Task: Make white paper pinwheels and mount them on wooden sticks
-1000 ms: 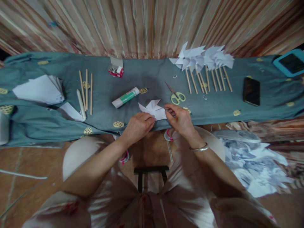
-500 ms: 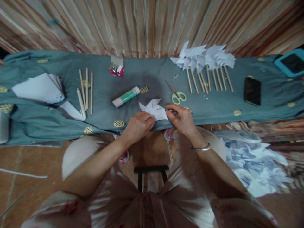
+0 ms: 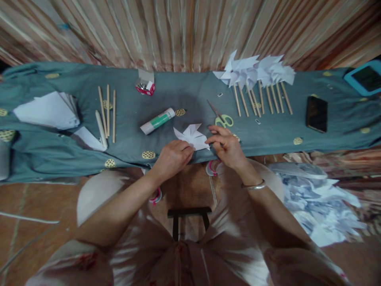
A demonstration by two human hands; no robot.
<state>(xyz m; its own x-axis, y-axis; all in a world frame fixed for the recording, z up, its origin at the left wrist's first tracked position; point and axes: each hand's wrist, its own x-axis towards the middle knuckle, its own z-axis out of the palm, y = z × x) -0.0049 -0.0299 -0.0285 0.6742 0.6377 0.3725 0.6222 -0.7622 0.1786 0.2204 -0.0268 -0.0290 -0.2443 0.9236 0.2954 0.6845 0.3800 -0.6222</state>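
Observation:
A white paper pinwheel [image 3: 192, 135] lies near the front edge of the cloth-covered table. My left hand [image 3: 175, 157] is closed, its fingertips gripping the pinwheel's lower left edge. At the pinwheel's right side is my right hand [image 3: 226, 147], fingers apart; one fingertip touches the right blade and another is raised above it. Scissors with green handles [image 3: 223, 120] lie just beyond my right hand. A glue stick [image 3: 157, 121] with a green and white label lies beyond my left hand.
Finished pinwheels [image 3: 258, 71] on wooden sticks lie at the back right, near a phone [image 3: 316, 114] and a blue-framed device [image 3: 364, 77]. To the left are loose sticks [image 3: 108, 111], a paper stack [image 3: 47, 110] and a small red box [image 3: 145, 87]. A bag of folded paper [image 3: 321, 202] sits low right.
My right hand has moved slightly left, and a fingertip now reaches onto the pinwheel's right blade. My left hand stays at the lower edge.

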